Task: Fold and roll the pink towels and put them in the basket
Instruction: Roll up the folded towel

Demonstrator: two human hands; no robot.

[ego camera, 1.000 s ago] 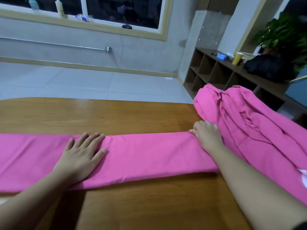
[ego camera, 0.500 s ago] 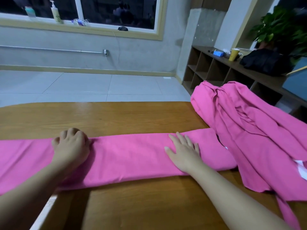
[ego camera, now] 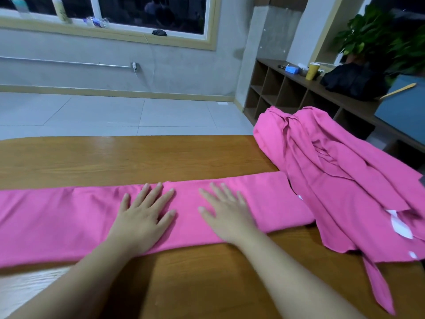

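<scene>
A pink towel (ego camera: pixel 57 217), folded into a long narrow strip, lies across the wooden table (ego camera: pixel 138 157) from the left edge of view to right of centre. My left hand (ego camera: pixel 143 215) lies flat on the strip with its fingers spread. Beside it, my right hand (ego camera: pixel 226 212) also presses flat on the strip, fingers straight. A heap of unfolded pink towels (ego camera: pixel 340 171) sits at the table's right end, touching the strip's right end. No basket is in view.
Beyond the table is a tiled floor (ego camera: pixel 115 113) and a wall with a window. A wooden cubby shelf (ego camera: pixel 282 90) stands at the right, bearing a yellow cup (ego camera: pixel 312 70), a black bag (ego camera: pixel 354 80) and a plant (ego camera: pixel 377 40).
Both hands have moved toward the middle of the strip and now lie flat side by side. The left hand, curled half a second ago, has flattened. The strip's right end now lies squared.
</scene>
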